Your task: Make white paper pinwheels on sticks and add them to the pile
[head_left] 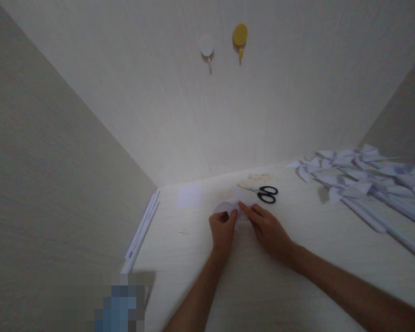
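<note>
Both hands pinch white paper on a pale table in a wall corner.

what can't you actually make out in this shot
- Head view: the white paper piece is partly covered by the left hand and right hand; its full shape and any folds are hidden.
- The pile of paper pinwheels runs off the right edge; their number cannot be told.
- A pixelated patch at the bottom left hides whatever is there.
- The scissors blades are too faint against the table to tell open from closed.
</note>
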A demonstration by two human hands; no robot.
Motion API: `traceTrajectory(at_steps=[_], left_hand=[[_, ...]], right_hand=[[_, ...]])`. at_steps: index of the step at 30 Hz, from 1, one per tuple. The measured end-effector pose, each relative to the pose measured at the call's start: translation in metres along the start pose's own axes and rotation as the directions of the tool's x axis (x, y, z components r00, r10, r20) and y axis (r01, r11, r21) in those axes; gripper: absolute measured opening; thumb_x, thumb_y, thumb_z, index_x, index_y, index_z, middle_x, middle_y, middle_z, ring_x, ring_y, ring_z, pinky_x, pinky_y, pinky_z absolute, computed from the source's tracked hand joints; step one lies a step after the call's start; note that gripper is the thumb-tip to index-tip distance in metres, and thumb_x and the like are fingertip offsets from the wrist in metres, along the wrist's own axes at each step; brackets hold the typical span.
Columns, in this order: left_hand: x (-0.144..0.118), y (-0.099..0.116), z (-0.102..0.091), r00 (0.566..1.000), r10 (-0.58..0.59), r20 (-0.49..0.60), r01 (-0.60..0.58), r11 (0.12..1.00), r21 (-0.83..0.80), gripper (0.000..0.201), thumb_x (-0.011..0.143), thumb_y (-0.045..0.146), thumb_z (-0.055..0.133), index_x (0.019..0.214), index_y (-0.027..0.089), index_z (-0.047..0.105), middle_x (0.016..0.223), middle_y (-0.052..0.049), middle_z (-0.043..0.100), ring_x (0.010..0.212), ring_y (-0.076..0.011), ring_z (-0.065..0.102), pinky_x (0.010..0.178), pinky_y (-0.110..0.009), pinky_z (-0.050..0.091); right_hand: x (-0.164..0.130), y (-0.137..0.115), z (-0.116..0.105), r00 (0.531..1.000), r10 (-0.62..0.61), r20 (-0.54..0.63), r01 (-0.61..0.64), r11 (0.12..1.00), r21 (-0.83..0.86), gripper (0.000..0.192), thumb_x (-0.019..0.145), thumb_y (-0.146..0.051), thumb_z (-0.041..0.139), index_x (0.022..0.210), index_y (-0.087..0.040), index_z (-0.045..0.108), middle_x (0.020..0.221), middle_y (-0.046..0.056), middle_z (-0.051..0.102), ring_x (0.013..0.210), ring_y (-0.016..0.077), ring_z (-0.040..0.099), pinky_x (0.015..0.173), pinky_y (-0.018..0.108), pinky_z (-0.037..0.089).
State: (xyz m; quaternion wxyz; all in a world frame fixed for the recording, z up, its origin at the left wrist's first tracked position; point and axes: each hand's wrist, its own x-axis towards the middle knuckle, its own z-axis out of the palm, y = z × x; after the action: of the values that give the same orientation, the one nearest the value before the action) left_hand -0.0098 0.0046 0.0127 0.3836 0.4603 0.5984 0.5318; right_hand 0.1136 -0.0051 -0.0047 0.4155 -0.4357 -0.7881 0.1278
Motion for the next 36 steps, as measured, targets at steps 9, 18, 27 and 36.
traceTrajectory(at_steps=[9, 18, 27, 36], left_hand=[[0.003, 0.002, -0.004, 0.996, -0.037, -0.076, 0.035, 0.999, -0.024, 0.029, 0.055, 0.03, 0.058, 0.038, 0.014, 0.042, 0.039, 0.006, 0.03, 0.039, -0.0052, 0.028, 0.039, -0.02, 0.021], [0.005, -0.001, -0.002, 0.989, -0.139, 0.046, 0.145, 0.973, -0.179, 0.022, 0.053, 0.03, 0.062, 0.046, 0.011, 0.052, 0.044, 0.003, 0.045, 0.041, -0.0076, 0.04, 0.041, -0.02, 0.029], [0.003, -0.002, 0.0, 0.996, -0.062, 0.065, 0.064, 0.998, -0.026, 0.028, 0.057, 0.035, 0.059, 0.044, 0.012, 0.049, 0.042, 0.004, 0.038, 0.04, -0.0059, 0.033, 0.04, -0.02, 0.025], [-0.004, -0.001, 0.004, 0.969, -0.005, 0.247, -0.026, 0.992, 0.123, 0.033, 0.062, 0.038, 0.056, 0.043, 0.011, 0.05, 0.042, 0.004, 0.033, 0.041, -0.0055, 0.029, 0.04, -0.02, 0.021]], right_hand=[[0.006, 0.002, -0.01, 0.962, 0.22, -0.16, -0.152, 0.923, 0.354, 0.013, 0.075, -0.017, 0.04, 0.075, -0.018, 0.053, 0.07, 0.003, 0.052, 0.065, 0.0146, 0.049, 0.058, 0.026, 0.04], [0.012, 0.026, -0.009, 0.877, 0.439, -0.194, -0.239, 0.751, 0.616, 0.01, 0.065, -0.021, 0.049, 0.075, -0.019, 0.05, 0.072, 0.001, 0.049, 0.067, 0.0152, 0.048, 0.06, 0.028, 0.038], [0.005, -0.001, -0.006, 0.924, 0.169, -0.343, -0.114, 0.978, 0.175, 0.006, 0.068, -0.024, 0.057, 0.071, -0.02, 0.06, 0.089, 0.006, 0.044, 0.083, 0.019, 0.044, 0.075, 0.036, 0.038], [0.01, 0.015, 0.0, 0.88, 0.403, -0.252, -0.335, 0.902, 0.271, 0.013, 0.066, -0.034, 0.059, 0.069, -0.022, 0.063, 0.108, 0.007, 0.044, 0.103, 0.024, 0.039, 0.089, 0.043, 0.03]])
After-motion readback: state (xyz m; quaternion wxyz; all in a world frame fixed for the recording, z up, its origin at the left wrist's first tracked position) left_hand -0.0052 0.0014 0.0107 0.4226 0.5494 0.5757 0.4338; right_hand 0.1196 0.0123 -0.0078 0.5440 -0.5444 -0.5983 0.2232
